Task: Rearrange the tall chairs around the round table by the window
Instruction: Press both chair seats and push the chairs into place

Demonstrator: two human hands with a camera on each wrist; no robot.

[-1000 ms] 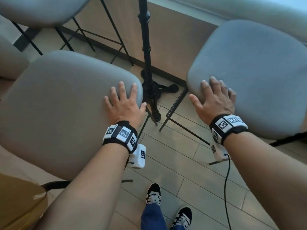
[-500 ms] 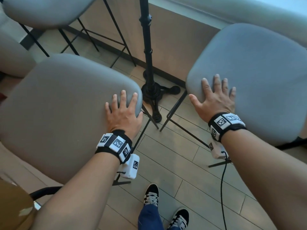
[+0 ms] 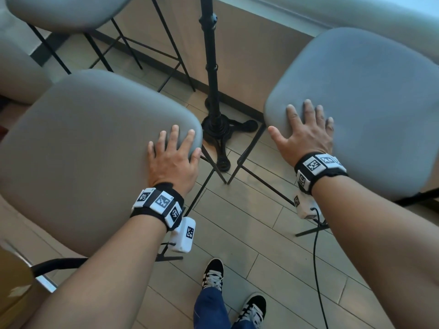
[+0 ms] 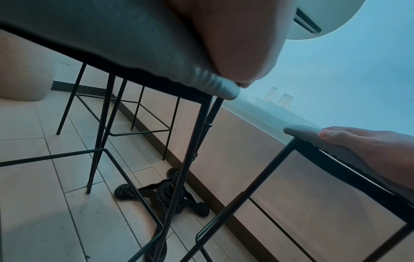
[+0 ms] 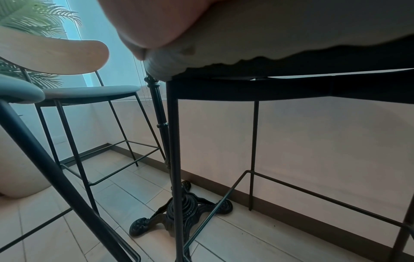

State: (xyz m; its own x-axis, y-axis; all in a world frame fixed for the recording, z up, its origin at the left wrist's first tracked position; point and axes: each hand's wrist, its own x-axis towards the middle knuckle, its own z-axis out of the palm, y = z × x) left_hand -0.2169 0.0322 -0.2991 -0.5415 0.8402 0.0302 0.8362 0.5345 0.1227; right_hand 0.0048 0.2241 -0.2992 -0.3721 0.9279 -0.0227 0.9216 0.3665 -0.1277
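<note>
Tile floor (image 3: pixel 249 224) is running beneath two grey chair seats (image 3: pixel 78 148), each under a flat, fingers-spread hand (image 3: pixel 174 160); the right-wrist view alone is showing a palm plant (image 5: pixel 33 19).

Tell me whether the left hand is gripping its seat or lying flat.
Flat: the left hand rests palm-down, fingers straight, on the left chair seat.

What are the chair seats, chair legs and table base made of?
Chair seats: grey matte upholstery, likely fabric; it puckers at the edge.
Chair legs: thin black rod, probably painted steel.
Table base: ornate black casting, likely cast iron.
</note>
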